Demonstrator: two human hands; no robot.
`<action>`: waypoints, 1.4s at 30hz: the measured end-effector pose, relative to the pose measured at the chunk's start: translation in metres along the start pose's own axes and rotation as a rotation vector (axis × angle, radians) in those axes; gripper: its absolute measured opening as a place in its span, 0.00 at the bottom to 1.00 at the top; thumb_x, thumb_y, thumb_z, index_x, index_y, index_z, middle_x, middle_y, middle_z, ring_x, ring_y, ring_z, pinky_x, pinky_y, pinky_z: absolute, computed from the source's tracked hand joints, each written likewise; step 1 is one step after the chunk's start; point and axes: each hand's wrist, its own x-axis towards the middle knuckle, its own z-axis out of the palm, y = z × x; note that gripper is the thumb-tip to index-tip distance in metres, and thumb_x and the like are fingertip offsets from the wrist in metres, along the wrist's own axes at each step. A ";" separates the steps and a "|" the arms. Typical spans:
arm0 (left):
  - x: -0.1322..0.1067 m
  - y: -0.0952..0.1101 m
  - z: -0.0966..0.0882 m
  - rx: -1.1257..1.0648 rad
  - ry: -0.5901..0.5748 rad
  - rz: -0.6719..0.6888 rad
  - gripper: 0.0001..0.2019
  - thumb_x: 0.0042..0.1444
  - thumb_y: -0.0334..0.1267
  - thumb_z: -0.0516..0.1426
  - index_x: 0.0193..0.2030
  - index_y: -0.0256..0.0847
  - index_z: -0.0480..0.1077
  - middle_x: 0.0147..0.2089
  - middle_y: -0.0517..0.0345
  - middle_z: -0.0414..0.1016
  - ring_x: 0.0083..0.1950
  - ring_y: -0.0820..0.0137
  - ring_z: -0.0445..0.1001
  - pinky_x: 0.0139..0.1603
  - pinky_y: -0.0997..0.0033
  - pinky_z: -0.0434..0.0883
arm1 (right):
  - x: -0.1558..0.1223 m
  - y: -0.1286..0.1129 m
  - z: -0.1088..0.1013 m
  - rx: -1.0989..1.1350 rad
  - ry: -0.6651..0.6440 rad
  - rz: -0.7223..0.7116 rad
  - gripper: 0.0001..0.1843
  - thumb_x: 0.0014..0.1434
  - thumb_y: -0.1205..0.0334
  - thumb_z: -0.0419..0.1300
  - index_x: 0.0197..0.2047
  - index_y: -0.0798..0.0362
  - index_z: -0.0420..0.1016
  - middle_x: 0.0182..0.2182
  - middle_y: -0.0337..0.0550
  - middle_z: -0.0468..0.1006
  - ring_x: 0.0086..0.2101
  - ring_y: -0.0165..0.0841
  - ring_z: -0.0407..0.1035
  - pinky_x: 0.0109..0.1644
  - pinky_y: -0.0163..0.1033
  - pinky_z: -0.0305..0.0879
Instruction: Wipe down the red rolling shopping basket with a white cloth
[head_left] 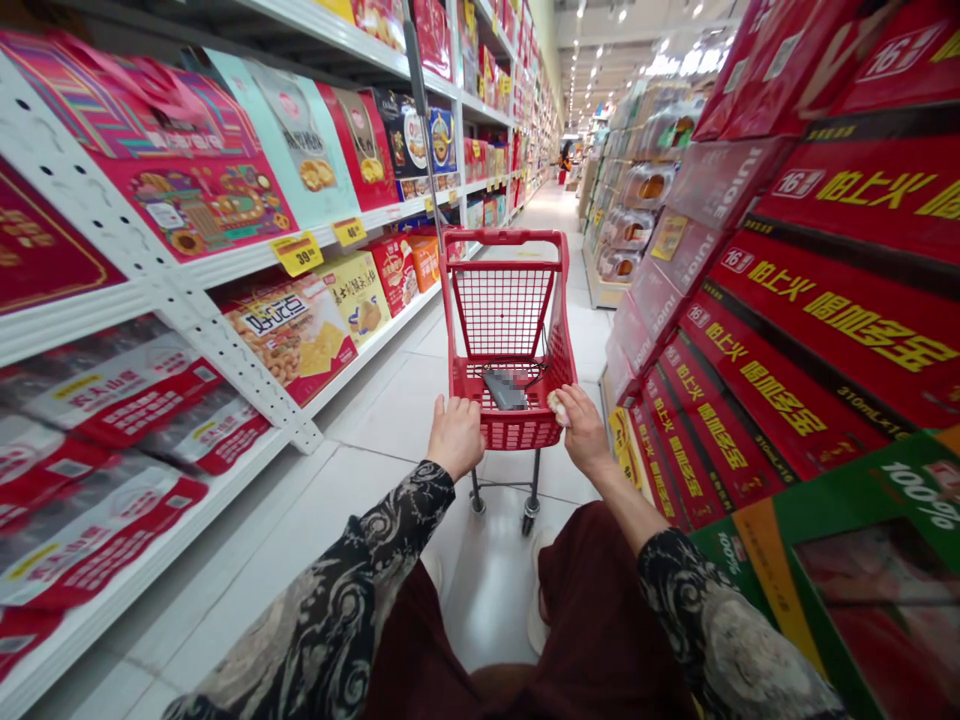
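A small red shopping cart (517,300) stands in a shop aisle right in front of me. My left hand (454,435) is closed over the cart's near rim on the left. My right hand (581,425) grips the rim on the right and also has a small pale object (558,404) under its fingers; I cannot make out what it is. A dark flat item (504,389) lies in the cart's basket. Both my arms wear dark patterned sleeves.
White shelves (225,260) on the left carry boxed biscuits and gift packs with yellow price tags (297,253). Stacked red drink cartons (810,330) and a green carton (862,560) wall the right side. The tiled aisle (547,210) runs ahead; a person stands far down it.
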 end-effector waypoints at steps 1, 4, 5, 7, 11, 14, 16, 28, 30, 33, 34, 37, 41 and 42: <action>-0.003 0.000 0.002 -0.010 0.005 0.014 0.14 0.51 0.36 0.50 0.44 0.35 0.66 0.45 0.45 0.71 0.52 0.59 0.65 0.62 0.49 0.51 | 0.000 0.004 -0.001 -0.002 -0.001 0.007 0.22 0.60 0.69 0.45 0.55 0.56 0.66 0.53 0.53 0.68 0.57 0.38 0.56 0.60 0.52 0.58; -0.010 -0.003 0.011 -0.023 0.006 0.046 0.22 0.51 0.35 0.49 0.55 0.36 0.61 0.57 0.45 0.66 0.61 0.58 0.58 0.64 0.47 0.47 | 0.003 0.016 -0.005 -0.017 -0.002 0.035 0.23 0.58 0.70 0.45 0.56 0.56 0.65 0.53 0.53 0.68 0.57 0.38 0.56 0.60 0.53 0.57; -0.012 -0.005 0.014 -0.015 0.001 0.053 0.26 0.50 0.34 0.49 0.58 0.36 0.58 0.61 0.45 0.61 0.65 0.59 0.53 0.64 0.47 0.47 | 0.004 0.019 -0.006 -0.025 -0.002 0.044 0.24 0.57 0.71 0.45 0.56 0.56 0.65 0.53 0.53 0.68 0.57 0.38 0.57 0.60 0.53 0.57; -0.014 -0.008 0.022 0.005 -0.015 0.059 0.32 0.48 0.32 0.49 0.63 0.35 0.52 0.67 0.46 0.52 0.68 0.59 0.44 0.65 0.47 0.47 | 0.008 0.022 -0.006 -0.047 -0.002 0.062 0.24 0.57 0.72 0.45 0.56 0.57 0.64 0.53 0.53 0.68 0.57 0.39 0.57 0.60 0.53 0.56; -0.015 -0.005 0.031 -0.005 -0.026 0.033 0.36 0.46 0.32 0.50 0.65 0.31 0.47 0.69 0.45 0.44 0.69 0.59 0.39 0.65 0.49 0.46 | 0.014 0.004 0.001 -0.070 -0.019 0.070 0.23 0.57 0.71 0.45 0.55 0.58 0.65 0.53 0.54 0.68 0.56 0.40 0.58 0.59 0.52 0.56; -0.015 0.003 0.033 -0.022 -0.027 0.006 0.36 0.46 0.32 0.50 0.65 0.30 0.47 0.69 0.46 0.43 0.70 0.58 0.38 0.65 0.51 0.47 | 0.017 -0.023 0.014 -0.032 -0.078 0.004 0.23 0.56 0.72 0.46 0.54 0.58 0.66 0.52 0.53 0.69 0.55 0.39 0.59 0.60 0.50 0.56; -0.016 0.008 0.032 -0.030 -0.031 0.001 0.36 0.46 0.32 0.50 0.65 0.30 0.48 0.69 0.46 0.42 0.69 0.57 0.38 0.65 0.52 0.47 | 0.018 -0.038 0.021 -0.005 -0.100 -0.032 0.24 0.55 0.73 0.46 0.54 0.58 0.67 0.51 0.52 0.70 0.54 0.39 0.60 0.59 0.49 0.55; -0.005 -0.007 0.027 -0.031 -0.001 -0.001 0.34 0.49 0.33 0.50 0.65 0.29 0.47 0.69 0.44 0.42 0.69 0.60 0.44 0.66 0.53 0.47 | 0.038 -0.005 0.012 -0.016 -0.115 0.088 0.22 0.53 0.73 0.46 0.49 0.59 0.70 0.46 0.53 0.73 0.47 0.39 0.65 0.52 0.46 0.60; -0.004 -0.005 0.027 -0.028 -0.002 0.009 0.34 0.49 0.32 0.50 0.65 0.29 0.47 0.69 0.43 0.41 0.69 0.60 0.44 0.66 0.53 0.47 | 0.042 -0.016 0.012 0.006 -0.164 0.080 0.22 0.52 0.74 0.47 0.49 0.59 0.70 0.44 0.52 0.74 0.46 0.39 0.65 0.52 0.46 0.59; -0.003 0.002 0.027 -0.010 -0.007 0.021 0.35 0.49 0.33 0.50 0.65 0.29 0.47 0.69 0.42 0.41 0.69 0.59 0.43 0.65 0.52 0.48 | 0.043 -0.041 0.015 0.069 -0.237 0.007 0.22 0.52 0.74 0.47 0.49 0.58 0.70 0.45 0.50 0.75 0.46 0.39 0.66 0.53 0.47 0.57; -0.003 0.004 0.026 -0.002 -0.010 0.028 0.34 0.49 0.33 0.50 0.65 0.29 0.47 0.69 0.42 0.41 0.69 0.60 0.42 0.65 0.52 0.48 | 0.041 -0.048 0.016 0.088 -0.242 -0.016 0.22 0.51 0.75 0.47 0.49 0.58 0.70 0.45 0.50 0.74 0.46 0.39 0.66 0.53 0.47 0.57; -0.002 0.006 0.024 0.015 -0.023 0.066 0.33 0.51 0.34 0.48 0.65 0.30 0.47 0.69 0.44 0.42 0.69 0.60 0.41 0.65 0.49 0.47 | 0.034 -0.053 0.017 0.128 -0.203 -0.048 0.23 0.51 0.75 0.46 0.49 0.58 0.69 0.46 0.50 0.74 0.48 0.38 0.65 0.54 0.46 0.58; 0.006 0.001 0.020 0.015 -0.024 0.063 0.32 0.51 0.34 0.47 0.65 0.31 0.47 0.69 0.46 0.42 0.69 0.61 0.41 0.65 0.47 0.45 | 0.026 -0.036 0.012 0.131 -0.128 0.007 0.24 0.51 0.75 0.46 0.51 0.57 0.68 0.48 0.50 0.72 0.50 0.37 0.64 0.54 0.45 0.60; 0.008 0.000 0.020 0.016 -0.020 0.046 0.33 0.50 0.34 0.48 0.65 0.31 0.47 0.69 0.46 0.42 0.69 0.61 0.41 0.65 0.48 0.45 | 0.025 -0.034 0.011 0.124 -0.116 0.029 0.24 0.51 0.75 0.46 0.51 0.57 0.68 0.48 0.50 0.72 0.50 0.37 0.64 0.55 0.45 0.60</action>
